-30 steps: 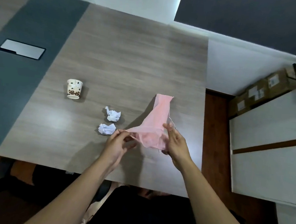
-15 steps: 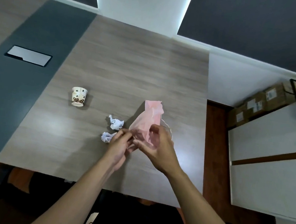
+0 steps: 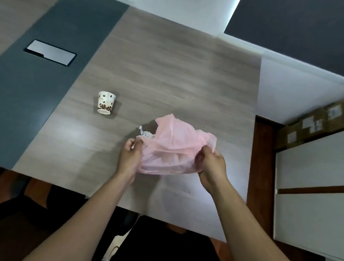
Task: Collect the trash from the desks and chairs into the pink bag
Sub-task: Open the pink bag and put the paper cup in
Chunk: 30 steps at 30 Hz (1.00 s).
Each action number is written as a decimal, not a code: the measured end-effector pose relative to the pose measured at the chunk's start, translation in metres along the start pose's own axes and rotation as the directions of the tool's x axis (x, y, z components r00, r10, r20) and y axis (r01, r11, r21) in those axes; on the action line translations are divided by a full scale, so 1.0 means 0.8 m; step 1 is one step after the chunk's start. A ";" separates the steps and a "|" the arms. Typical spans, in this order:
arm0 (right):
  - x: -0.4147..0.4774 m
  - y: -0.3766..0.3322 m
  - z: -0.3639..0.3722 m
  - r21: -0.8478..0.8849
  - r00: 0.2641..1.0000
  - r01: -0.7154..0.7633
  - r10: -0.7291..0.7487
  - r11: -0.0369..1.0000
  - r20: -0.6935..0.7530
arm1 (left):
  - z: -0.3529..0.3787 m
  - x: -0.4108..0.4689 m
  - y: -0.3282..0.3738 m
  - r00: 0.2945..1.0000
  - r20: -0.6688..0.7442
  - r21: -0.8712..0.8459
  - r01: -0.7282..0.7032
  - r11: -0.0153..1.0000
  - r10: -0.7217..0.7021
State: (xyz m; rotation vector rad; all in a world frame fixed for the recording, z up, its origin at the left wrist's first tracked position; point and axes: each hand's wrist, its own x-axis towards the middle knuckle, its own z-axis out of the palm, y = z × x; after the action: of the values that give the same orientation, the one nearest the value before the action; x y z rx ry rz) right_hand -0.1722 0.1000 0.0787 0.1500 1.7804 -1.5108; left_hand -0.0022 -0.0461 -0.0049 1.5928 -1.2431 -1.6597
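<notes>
A thin pink plastic bag (image 3: 174,145) is stretched wide between my two hands above the wooden desk (image 3: 172,71). My left hand (image 3: 129,157) pinches its left edge and my right hand (image 3: 210,165) grips its right edge. A crumpled white paper ball (image 3: 144,132) peeks out just behind the bag's left side; a second paper ball is hidden by the bag. A white paper cup (image 3: 106,102) with brown bean print lies upside down on the desk to the left, apart from the bag.
A metal cable flap (image 3: 51,52) is set in the desk's dark grey strip at left. White cabinets (image 3: 317,186) stand at right with cardboard boxes (image 3: 316,125) behind them. A dark chair (image 3: 165,251) is below the desk's near edge.
The bag was a narrow folded strip; my hands have pulled apart and spread it wide open. It now covers the paper balls. The view has shifted a little.
</notes>
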 end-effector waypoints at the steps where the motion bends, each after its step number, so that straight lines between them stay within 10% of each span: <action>1: 0.002 -0.004 -0.001 0.033 0.999 -0.041 0.042 0.999 -0.030 | -0.004 0.006 -0.003 0.999 0.011 0.066 -0.048 0.997 0.047; 15: 0.025 -0.013 -0.074 -0.015 0.969 -0.238 0.237 0.971 -0.073 | 0.027 0.091 -0.052 0.938 0.144 0.371 0.244 0.896 -0.315; 25: 0.010 -0.011 -0.100 -0.248 0.894 -0.086 0.185 0.965 0.409 | 0.032 0.060 0.008 0.949 0.166 0.313 0.207 0.927 -0.268; 30: 0.010 -0.015 -0.083 -0.288 0.980 -0.081 0.129 0.954 0.151 | 0.025 0.109 -0.015 0.983 0.118 0.511 0.060 0.857 -0.140</action>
State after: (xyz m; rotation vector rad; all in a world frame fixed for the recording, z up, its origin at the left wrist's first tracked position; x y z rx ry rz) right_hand -0.2156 0.1522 0.0826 -0.0243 1.7978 -1.1456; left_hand -0.0334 -0.1102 -0.0597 1.8839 -1.8215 -1.6238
